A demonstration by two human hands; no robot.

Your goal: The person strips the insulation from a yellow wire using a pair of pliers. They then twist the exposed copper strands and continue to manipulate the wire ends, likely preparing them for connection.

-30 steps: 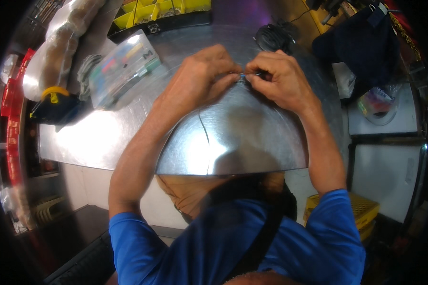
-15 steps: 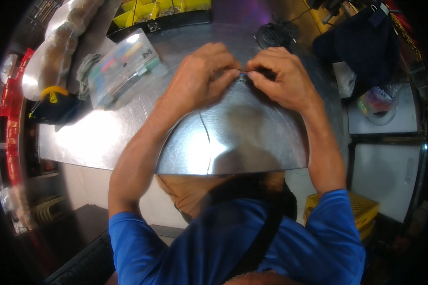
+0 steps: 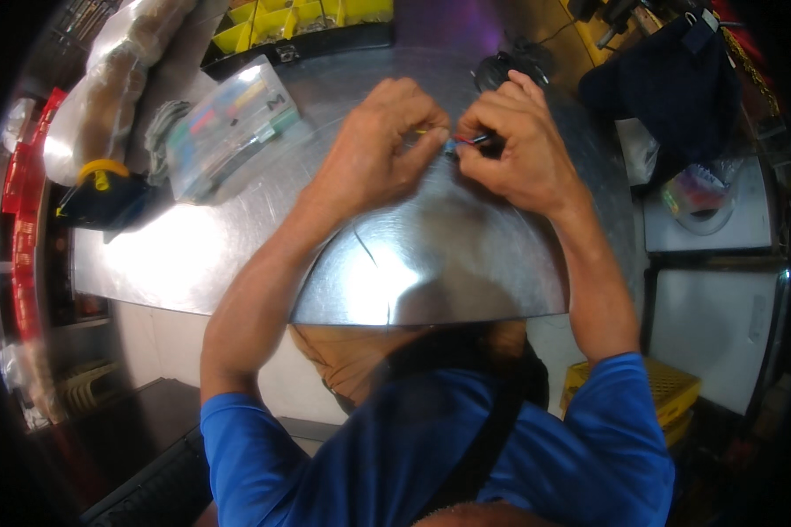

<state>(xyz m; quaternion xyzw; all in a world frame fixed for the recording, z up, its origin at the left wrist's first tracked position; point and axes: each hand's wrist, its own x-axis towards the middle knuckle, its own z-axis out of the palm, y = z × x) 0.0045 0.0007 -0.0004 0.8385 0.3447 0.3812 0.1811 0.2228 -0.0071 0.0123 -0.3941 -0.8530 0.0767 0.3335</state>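
My left hand (image 3: 382, 140) is closed in a pinch on a thin wire with a small yellow part at the fingertips. My right hand (image 3: 523, 149) pinches thin coloured wires (image 3: 463, 140), blue, red and dark, a short way to its right; the pinched parts are too small to make out fully. Both hands are above the steel table (image 3: 193, 255). A dark thin cord (image 3: 367, 248) lies on the metal below them, between my forearms.
A clear divided case (image 3: 228, 123) lies at upper left, near a yellow-compartment box (image 3: 299, 31), a wrapped bundle (image 3: 92, 105) and black-yellow tool (image 3: 97, 202). Upper right hold a coiled black cable (image 3: 505, 66) and dark cloth (image 3: 664, 97). A yellow crate (image 3: 633, 395) stands low right.
My fingertips have shifted slightly; yellow and red bits now show between them. The fingers of my right hand are raised higher, and its wrist sits slightly further left.
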